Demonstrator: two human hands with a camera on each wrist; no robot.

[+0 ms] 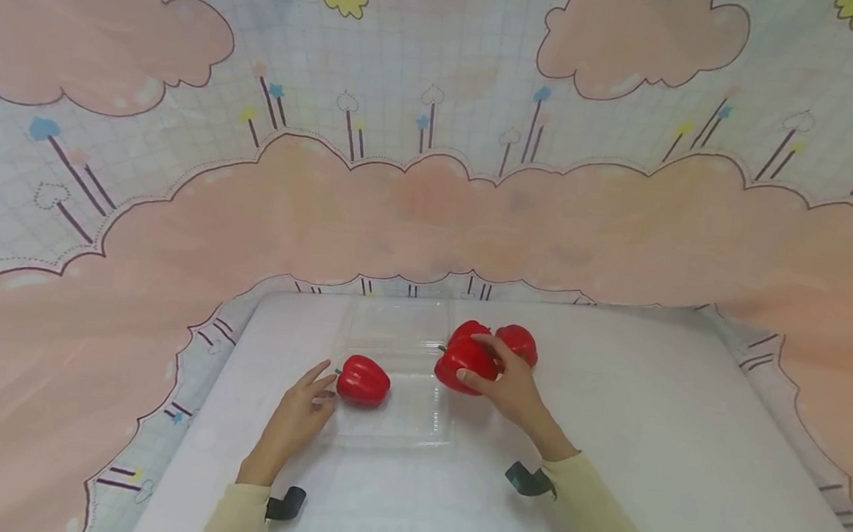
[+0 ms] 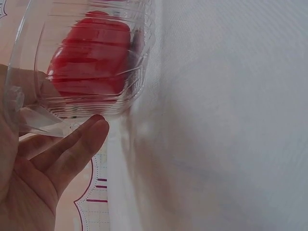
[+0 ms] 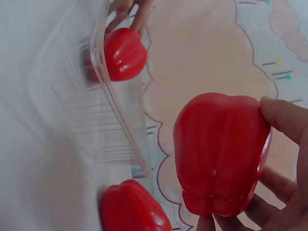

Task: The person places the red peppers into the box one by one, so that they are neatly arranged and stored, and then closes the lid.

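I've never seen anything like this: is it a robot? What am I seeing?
No robot here: you see a person's bare left hand and right hand. The wide picture comes from a head camera; the closer two, from wrist cameras. On the white table, a clear container holds one red pepper, and two other peppers lie to its right. The right hand holds a fourth pepper; the left hand is at the container's side, though whether it grips it is unclear.

We observe smooth, glossy red blocky bell peppers (image 3: 221, 154); a ribbed, clear, shiny rectangular plastic container (image 1: 411, 411); a matt, finely textured white tabletop covering (image 2: 231, 120); and matt, pale yellow cloth sleeves (image 1: 595, 513).
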